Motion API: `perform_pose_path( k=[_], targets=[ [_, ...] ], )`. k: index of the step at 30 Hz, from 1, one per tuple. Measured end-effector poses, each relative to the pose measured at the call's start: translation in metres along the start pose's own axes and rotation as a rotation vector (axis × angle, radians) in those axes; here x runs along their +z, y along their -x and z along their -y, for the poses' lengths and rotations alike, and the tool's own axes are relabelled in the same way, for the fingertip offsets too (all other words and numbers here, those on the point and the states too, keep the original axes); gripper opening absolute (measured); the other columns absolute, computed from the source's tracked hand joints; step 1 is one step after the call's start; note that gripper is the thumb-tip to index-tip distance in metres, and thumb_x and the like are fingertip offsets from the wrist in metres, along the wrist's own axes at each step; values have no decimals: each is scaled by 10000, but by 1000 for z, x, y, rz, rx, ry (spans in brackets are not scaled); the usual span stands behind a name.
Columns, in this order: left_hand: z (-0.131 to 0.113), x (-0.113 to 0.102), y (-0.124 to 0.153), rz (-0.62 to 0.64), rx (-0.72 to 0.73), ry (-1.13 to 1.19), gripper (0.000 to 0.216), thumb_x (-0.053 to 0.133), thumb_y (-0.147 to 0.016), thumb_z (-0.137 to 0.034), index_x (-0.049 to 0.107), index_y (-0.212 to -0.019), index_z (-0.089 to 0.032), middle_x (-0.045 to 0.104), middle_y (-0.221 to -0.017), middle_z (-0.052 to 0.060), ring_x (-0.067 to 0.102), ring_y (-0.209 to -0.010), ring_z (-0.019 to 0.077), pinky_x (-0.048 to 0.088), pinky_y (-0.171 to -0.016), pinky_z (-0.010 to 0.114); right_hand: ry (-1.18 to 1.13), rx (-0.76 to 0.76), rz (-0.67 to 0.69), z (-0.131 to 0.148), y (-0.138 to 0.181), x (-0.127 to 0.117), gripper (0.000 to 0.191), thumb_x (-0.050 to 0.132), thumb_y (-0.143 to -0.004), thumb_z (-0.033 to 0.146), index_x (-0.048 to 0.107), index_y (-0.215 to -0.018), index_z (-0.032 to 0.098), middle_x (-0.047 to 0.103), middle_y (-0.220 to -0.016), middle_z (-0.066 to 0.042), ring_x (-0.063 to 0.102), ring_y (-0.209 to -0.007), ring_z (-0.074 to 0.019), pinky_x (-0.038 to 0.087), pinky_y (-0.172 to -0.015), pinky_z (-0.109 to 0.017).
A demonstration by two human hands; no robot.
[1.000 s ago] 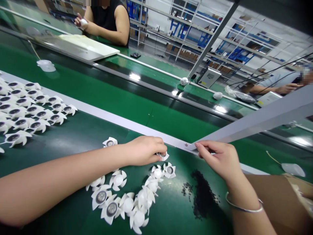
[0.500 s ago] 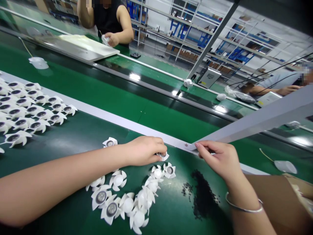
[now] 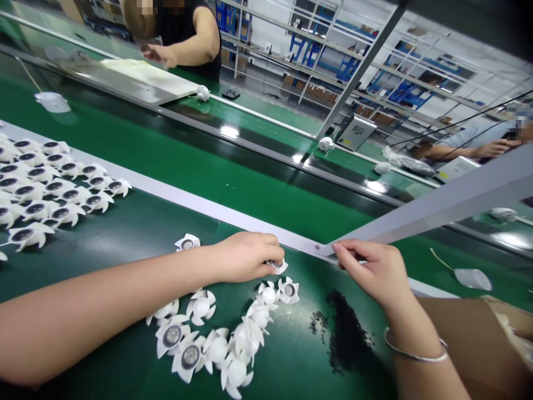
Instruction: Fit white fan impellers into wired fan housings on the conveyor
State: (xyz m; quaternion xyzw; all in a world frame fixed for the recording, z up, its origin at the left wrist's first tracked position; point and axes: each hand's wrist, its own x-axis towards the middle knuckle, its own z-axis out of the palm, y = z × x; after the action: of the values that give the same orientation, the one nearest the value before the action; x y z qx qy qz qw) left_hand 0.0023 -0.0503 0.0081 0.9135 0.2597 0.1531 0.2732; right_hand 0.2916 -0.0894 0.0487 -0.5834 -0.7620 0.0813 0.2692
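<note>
Well, the head view looks down on a green conveyor belt (image 3: 125, 261), with the two hands apart near its pale metal edge. The left hand (image 3: 245, 256) pinches a white plastic bladed part (image 3: 277, 266) down at the belt. The right hand (image 3: 370, 271) sits just beside the end of a grey metal rail (image 3: 437, 200), its fingers (image 3: 347, 250) drawn together; whether they hold anything is too small to tell. A silver bangle (image 3: 416, 345) circles that wrist. A loose cluster of matching parts (image 3: 208, 344) lies just below the left hand, and ordered rows of parts (image 3: 45, 189) fill the belt further left. Black granules (image 3: 343, 333) are scattered between the cluster and the right arm. Across the belt, a co-worker's hand (image 3: 157, 54) hovers near a white board (image 3: 145, 75). Another co-worker's forearm (image 3: 466, 150) shows at far right.
</note>
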Motion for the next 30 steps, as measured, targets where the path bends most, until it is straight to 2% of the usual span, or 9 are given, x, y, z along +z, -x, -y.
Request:
perform_pose_path(
  k=[9,30],
  targets=[
    [-2,-1,0,3,5,3,109,636,-901,-260,681,-995,-227,665,-1045,22,648,-922,171,479,-790,271,-3,7,2,4,0,-1,249,614,-896,397,756,-805,214,692,-624,-7,633,-549,-152,491,-526,-261],
    [-1,-2,0,15,2,11,116,631,-907,-269,682,-1002,-223,663,-1058,26,650,-931,176,478,-802,274,-1,16,-15,8,0,1,250,614,-896,399,754,-798,216,681,-615,6,622,-544,-141,480,-536,-266]
  ],
)
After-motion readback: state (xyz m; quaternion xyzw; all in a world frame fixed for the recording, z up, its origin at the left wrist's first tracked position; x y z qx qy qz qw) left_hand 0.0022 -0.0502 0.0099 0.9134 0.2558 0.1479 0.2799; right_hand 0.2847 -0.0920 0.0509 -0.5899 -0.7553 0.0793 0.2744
